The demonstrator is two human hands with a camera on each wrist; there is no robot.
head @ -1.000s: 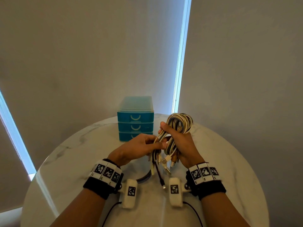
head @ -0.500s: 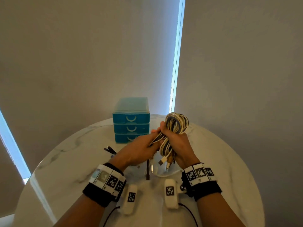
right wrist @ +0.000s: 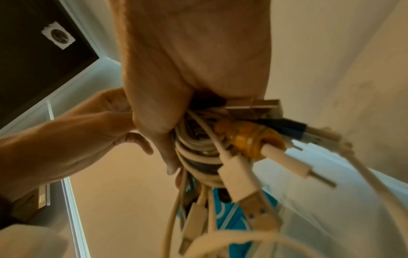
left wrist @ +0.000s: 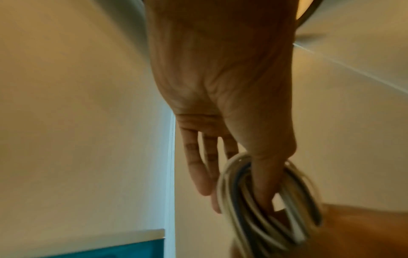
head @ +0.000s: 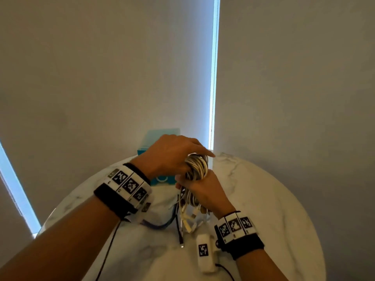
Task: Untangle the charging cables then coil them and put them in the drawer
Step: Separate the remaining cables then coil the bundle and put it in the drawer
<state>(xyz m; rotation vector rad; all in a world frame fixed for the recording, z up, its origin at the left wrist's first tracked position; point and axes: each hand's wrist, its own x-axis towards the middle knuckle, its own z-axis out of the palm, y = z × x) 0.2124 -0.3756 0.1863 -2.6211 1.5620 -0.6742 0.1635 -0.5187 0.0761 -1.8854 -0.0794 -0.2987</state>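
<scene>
A bundle of white, beige and dark charging cables is held upright above the round marble table. My right hand grips its middle, and several plug ends dangle below my fist. In the right wrist view the cable bundle shows USB plugs and an orange ring. My left hand lies over the top of the coil, index finger straight. My thumb hooks through the coil's loops, with the fingers outside them. The blue drawer unit stands mostly hidden behind my left hand.
A loose blue cable and a black cable with a plug lie on the table below the bundle. A white tagged module with a black lead rests near my right wrist. Walls and a bright window slit stand behind the table.
My left hand has risen from the bundle's left side to its top, its thumb now through the loops. The right hand keeps its grip; the bundle has barely moved.
</scene>
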